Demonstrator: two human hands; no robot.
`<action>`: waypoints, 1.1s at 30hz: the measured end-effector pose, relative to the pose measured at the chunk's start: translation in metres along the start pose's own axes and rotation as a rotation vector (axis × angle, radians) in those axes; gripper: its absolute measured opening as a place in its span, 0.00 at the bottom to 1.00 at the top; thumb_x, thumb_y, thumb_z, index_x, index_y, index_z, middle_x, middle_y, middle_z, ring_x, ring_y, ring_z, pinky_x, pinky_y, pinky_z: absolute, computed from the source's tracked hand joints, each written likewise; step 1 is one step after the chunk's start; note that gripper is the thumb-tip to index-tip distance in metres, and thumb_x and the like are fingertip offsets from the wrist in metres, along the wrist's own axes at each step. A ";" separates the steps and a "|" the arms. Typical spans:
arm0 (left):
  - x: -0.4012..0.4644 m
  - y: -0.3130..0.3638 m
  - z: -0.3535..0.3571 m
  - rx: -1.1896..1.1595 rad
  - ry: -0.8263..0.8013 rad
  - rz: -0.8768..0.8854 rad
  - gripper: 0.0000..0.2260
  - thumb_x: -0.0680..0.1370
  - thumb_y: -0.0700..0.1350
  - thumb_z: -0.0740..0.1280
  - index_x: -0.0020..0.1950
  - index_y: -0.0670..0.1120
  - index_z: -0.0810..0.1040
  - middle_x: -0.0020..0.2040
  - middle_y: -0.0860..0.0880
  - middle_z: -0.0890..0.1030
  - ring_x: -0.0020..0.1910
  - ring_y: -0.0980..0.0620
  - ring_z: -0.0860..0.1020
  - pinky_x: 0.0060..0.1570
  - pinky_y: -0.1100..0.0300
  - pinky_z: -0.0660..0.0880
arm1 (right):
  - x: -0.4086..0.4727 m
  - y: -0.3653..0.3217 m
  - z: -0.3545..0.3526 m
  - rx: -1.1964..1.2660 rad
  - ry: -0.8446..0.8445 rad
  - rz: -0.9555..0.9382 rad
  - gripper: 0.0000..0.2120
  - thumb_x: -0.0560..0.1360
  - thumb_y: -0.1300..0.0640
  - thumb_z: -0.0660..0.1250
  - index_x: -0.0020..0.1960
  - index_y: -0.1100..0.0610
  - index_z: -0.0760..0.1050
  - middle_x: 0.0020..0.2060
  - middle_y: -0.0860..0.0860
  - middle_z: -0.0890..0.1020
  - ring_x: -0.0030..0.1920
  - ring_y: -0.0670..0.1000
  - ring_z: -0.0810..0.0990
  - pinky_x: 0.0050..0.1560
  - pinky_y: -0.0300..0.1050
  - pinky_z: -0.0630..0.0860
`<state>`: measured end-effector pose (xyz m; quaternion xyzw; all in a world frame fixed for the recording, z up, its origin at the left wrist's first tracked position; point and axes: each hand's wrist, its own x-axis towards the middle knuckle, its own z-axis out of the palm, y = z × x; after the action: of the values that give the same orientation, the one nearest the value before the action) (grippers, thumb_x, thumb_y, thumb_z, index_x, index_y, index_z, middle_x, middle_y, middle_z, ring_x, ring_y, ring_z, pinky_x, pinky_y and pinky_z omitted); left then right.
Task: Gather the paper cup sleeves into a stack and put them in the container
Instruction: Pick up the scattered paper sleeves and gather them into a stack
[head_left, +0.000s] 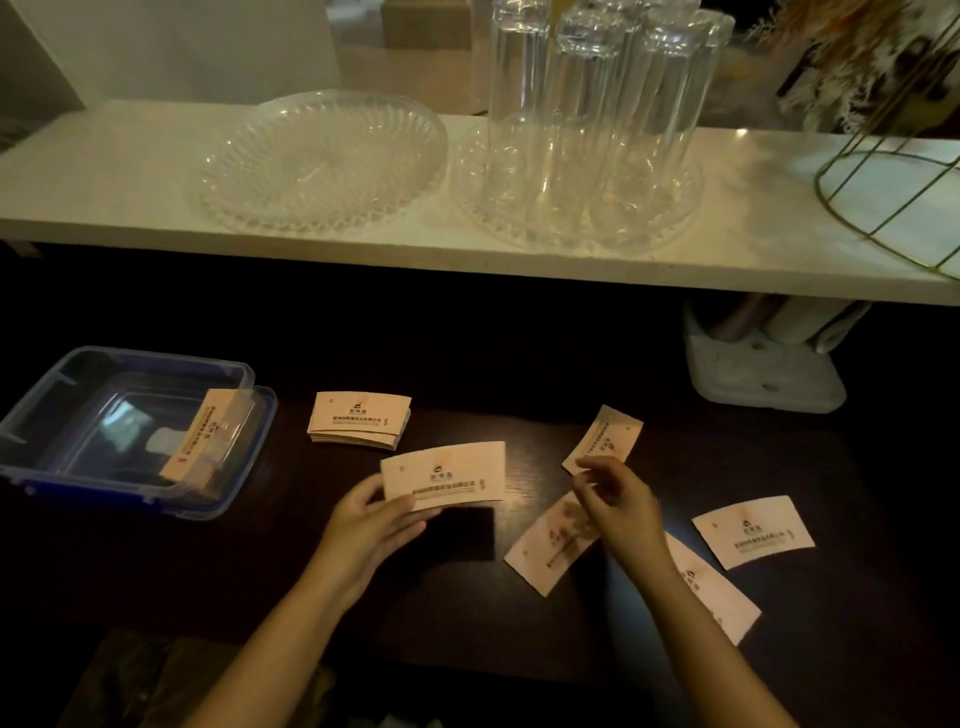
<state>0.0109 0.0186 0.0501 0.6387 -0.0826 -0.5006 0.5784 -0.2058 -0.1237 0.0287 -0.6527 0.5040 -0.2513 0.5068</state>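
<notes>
Pale printed paper cup sleeves lie on a dark table. My left hand (371, 525) grips one flat sleeve (457, 478) by its left end, lifted above the table. My right hand (618, 501) pinches the lower edge of a tilted sleeve (605, 436). A small stack of sleeves (358, 420) rests behind my left hand. Loose sleeves lie under my right hand (550, 545), along my right forearm (714, 597) and at the right (753, 530). The clear container with blue rim (67, 374) sits at the left, with a sleeve stack (205, 441) standing inside.
A white shelf (104, 197) overhangs the back of the table. On it are a clear glass plate (322, 161), several upturned glasses (597, 119) on a second plate, and a gold wire basket (893, 192). A white holder (763, 374) stands under the shelf at right.
</notes>
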 end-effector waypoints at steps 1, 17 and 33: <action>-0.002 -0.003 -0.005 -0.014 0.014 -0.016 0.10 0.75 0.36 0.63 0.53 0.48 0.75 0.49 0.43 0.83 0.44 0.49 0.84 0.40 0.59 0.80 | -0.002 0.010 -0.009 -0.118 0.052 0.025 0.10 0.73 0.62 0.68 0.52 0.50 0.76 0.49 0.52 0.80 0.45 0.51 0.81 0.39 0.39 0.78; -0.021 -0.013 -0.018 -0.085 0.075 -0.059 0.09 0.79 0.40 0.55 0.51 0.48 0.74 0.51 0.42 0.81 0.48 0.44 0.81 0.44 0.52 0.76 | -0.027 0.020 0.004 -0.489 0.084 0.153 0.09 0.72 0.58 0.68 0.52 0.52 0.74 0.47 0.52 0.80 0.48 0.52 0.78 0.45 0.47 0.76; -0.031 -0.019 0.030 0.055 -0.085 -0.046 0.09 0.79 0.42 0.57 0.53 0.50 0.75 0.48 0.47 0.85 0.48 0.51 0.83 0.44 0.57 0.79 | -0.058 -0.008 0.026 0.449 -0.040 0.445 0.05 0.73 0.64 0.68 0.47 0.62 0.74 0.41 0.53 0.85 0.41 0.50 0.83 0.35 0.37 0.78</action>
<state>-0.0350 0.0255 0.0567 0.6343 -0.1063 -0.5380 0.5450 -0.2015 -0.0602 0.0373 -0.4030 0.5561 -0.2263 0.6907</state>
